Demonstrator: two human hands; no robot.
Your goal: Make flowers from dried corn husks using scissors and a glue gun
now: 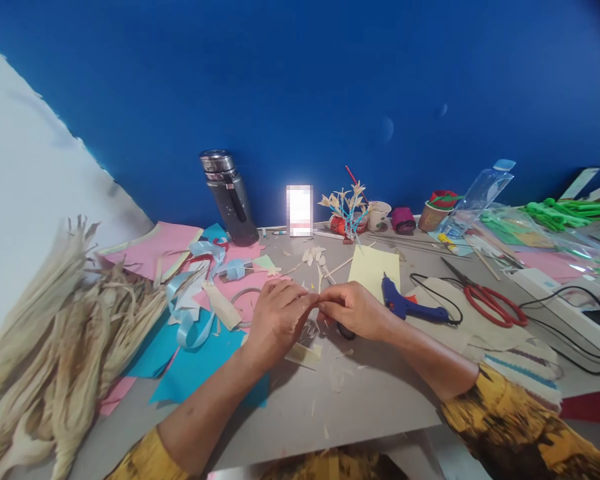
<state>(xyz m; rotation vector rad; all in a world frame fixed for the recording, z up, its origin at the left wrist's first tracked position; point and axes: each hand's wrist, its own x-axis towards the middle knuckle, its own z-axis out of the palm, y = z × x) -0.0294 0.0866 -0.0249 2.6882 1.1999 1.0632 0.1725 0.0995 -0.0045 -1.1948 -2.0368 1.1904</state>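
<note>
Fingertip to fingertip, my left hand (280,320) and my right hand (355,310) pinch a thin pale strip of corn husk (321,281) over the middle of the table. Its lower part is hidden by my fingers. Just behind it lie several small cream husk petals (314,255). Beneath my hands are husk scraps (304,355) and a dark scissor handle (347,331), partly covered by my right hand. A blue glue gun (414,308) rests right of my right hand, close to a pale yellow sheet (375,267).
Dried corn husks (65,373) are heaped at the left, near blue paper (195,373) and light blue ribbon (195,333). A dark flask (230,200) and husk flowers (350,203) stand at the back. Red-handled scissors (495,305) and a power strip (570,310) lie right.
</note>
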